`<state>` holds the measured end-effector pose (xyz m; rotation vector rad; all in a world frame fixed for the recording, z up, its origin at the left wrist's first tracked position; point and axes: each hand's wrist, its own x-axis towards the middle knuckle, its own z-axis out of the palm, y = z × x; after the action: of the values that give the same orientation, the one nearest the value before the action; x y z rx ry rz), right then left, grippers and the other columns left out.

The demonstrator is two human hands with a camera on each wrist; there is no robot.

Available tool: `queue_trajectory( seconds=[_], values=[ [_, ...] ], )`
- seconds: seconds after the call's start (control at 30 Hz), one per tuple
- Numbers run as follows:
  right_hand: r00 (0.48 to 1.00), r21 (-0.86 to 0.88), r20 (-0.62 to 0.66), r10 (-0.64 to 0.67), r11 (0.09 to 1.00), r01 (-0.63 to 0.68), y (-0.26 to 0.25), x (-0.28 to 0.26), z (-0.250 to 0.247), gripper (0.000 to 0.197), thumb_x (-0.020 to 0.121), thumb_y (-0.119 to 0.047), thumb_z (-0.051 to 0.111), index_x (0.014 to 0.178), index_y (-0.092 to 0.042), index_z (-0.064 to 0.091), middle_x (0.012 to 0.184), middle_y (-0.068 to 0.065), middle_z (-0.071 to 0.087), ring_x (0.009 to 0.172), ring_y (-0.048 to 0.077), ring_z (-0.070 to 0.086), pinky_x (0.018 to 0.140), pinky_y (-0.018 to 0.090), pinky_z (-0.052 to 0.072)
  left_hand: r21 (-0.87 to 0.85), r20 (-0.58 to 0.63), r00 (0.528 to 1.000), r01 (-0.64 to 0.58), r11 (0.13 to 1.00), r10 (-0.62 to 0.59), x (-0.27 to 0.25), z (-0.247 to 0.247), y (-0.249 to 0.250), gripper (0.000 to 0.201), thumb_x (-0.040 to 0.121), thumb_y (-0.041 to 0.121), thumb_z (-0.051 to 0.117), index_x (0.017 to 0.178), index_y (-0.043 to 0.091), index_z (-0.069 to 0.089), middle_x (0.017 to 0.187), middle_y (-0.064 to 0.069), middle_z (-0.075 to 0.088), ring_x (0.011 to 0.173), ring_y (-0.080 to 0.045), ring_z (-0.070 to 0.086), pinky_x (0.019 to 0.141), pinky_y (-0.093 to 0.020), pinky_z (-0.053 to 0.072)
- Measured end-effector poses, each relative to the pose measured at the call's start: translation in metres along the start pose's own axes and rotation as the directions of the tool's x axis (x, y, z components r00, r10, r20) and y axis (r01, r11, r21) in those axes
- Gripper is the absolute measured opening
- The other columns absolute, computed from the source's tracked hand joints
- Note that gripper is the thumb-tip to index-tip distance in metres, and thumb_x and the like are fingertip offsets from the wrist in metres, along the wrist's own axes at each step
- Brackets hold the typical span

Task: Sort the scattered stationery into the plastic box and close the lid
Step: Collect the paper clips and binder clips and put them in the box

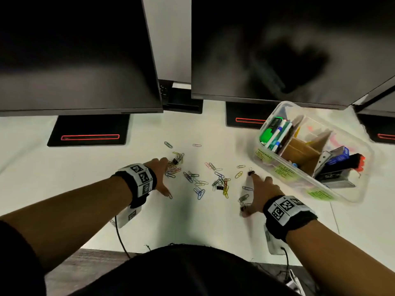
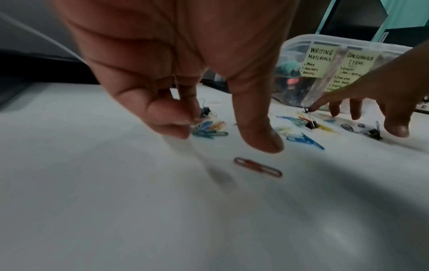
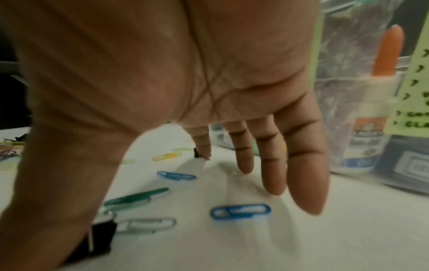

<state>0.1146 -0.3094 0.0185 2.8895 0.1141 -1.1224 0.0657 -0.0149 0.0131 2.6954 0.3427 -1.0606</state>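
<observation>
Both hands [image 1: 159, 178] [image 1: 259, 192], fingers [image 3: 274, 155] spread, raking paper clips [image 1: 199, 182] together mid-worktop [image 1: 85, 178]; next: scoop into plastic box [image 1: 275, 165].

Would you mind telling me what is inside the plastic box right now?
The plastic box holds markers, cardboard dividers, dark boxes and a glue bottle; anything beneath them is hidden.

Desk [image 1: 64, 167]: white. Paper clips [image 1: 199, 184]: blue, green, yellow, red. Binder clips [image 1: 219, 187]: black. Box [image 1: 277, 167]: clear, yellow labels.
</observation>
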Motion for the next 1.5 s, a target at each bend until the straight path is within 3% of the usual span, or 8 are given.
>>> queue_trajectory(
  seconds=[0.23,0.4,0.6,0.77,0.9,1.07,1.23,1.5],
  values=[
    [0.999,0.212,-0.039,0.023,0.977,-0.014,-0.020,0.002,0.010,0.122,0.052,-0.024,0.091,0.145,-0.020,0.012,0.132,0.018,0.031,0.116,0.039,0.051,0.097,0.045,0.046,-0.169,-0.055,0.998,-0.026,0.985,0.017,0.006,0.022,0.007,0.088,0.063,0.034,0.085,0.131,0.009,0.035,0.127,-0.012,0.054,0.114,-0.030,0.056,0.093,-0.036,0.046],
    [0.996,0.291,-0.076,-0.049,0.954,0.069,-0.048,0.009,0.008,0.112,0.057,-0.023,0.088,0.143,-0.016,0.018,0.131,0.018,0.035,0.118,0.034,0.049,0.101,0.038,0.042,-0.233,-0.131,0.989,-0.091,0.968,0.062,0.014,0.019,0.022,0.050,0.068,0.029,0.082,0.098,0.013,0.045,0.112,-0.011,0.059,0.086,-0.020,0.050,0.076,-0.030,0.041],
    [0.967,0.352,-0.135,-0.216,0.902,0.250,-0.079,0.024,0.007,0.084,0.064,-0.018,0.084,0.135,-0.015,0.038,0.128,0.016,0.045,0.116,0.030,0.052,0.096,0.030,0.045,-0.313,-0.240,0.955,-0.246,0.917,0.174,0.022,0.020,0.037,0.025,0.077,0.016,0.073,0.086,0.018,0.050,0.084,0.003,0.050,0.084,-0.018,0.050,0.081,-0.028,0.043],
    [0.912,0.333,-0.396,-0.112,0.908,0.256,-0.071,0.040,-0.010,0.045,0.082,-0.025,0.065,0.122,-0.008,0.054,0.127,0.017,0.050,0.115,0.032,0.050,0.097,0.031,0.040,-0.282,-0.459,0.880,-0.273,0.920,0.121,0.030,-0.008,0.018,0.022,0.086,0.018,0.059,0.108,0.013,0.058,0.113,-0.004,0.051,0.106,-0.022,0.054,0.091,-0.026,0.042],
    [0.964,0.244,-0.252,-0.085,0.958,0.148,-0.070,0.045,-0.007,0.055,0.089,-0.021,0.051,0.137,0.000,0.035,0.143,0.019,0.035,0.134,0.032,0.033,0.111,0.033,0.026,-0.261,-0.297,0.955,-0.080,0.962,-0.001,0.046,-0.018,0.004,0.067,0.089,0.030,0.057,0.146,0.014,0.025,0.157,-0.006,0.013,0.143,-0.025,0.022,0.117,-0.035,0.024],
    [0.923,0.299,-0.201,-0.328,0.877,0.376,-0.096,0.039,0.003,0.046,0.087,-0.010,0.051,0.131,-0.001,0.043,0.135,0.015,0.044,0.129,0.029,0.039,0.106,0.027,0.028,-0.134,-0.181,0.982,-0.080,0.988,0.055,0.046,-0.010,0.020,0.069,0.095,0.037,0.044,0.148,0.007,0.012,0.159,-0.009,0.003,0.147,-0.026,0.006,0.120,-0.040,0.017],
    [0.894,0.255,-0.242,-0.378,0.864,0.434,-0.116,0.053,-0.023,0.057,0.089,-0.010,0.050,0.142,-0.005,0.032,0.153,0.012,0.025,0.141,0.024,0.027,0.116,0.028,0.022,-0.056,-0.071,0.965,-0.256,0.965,0.252,0.030,0.008,0.044,0.060,0.100,0.032,0.036,0.150,0.012,0.010,0.160,-0.004,0.004,0.148,-0.020,0.007,0.121,-0.036,0.013],
    [0.838,-0.025,-0.030,-0.545,0.838,0.545,-0.139,0.070,-0.033,0.057,0.095,-0.016,0.041,0.147,-0.008,0.019,0.158,0.007,0.011,0.145,0.024,0.012,0.119,0.036,0.015,-0.076,-0.210,0.956,-0.225,0.971,0.205,0.012,-0.001,0.013,0.052,0.097,0.027,0.042,0.146,0.013,0.030,0.154,-0.007,0.029,0.144,-0.020,0.022,0.119,-0.030,0.016]
  ],
)
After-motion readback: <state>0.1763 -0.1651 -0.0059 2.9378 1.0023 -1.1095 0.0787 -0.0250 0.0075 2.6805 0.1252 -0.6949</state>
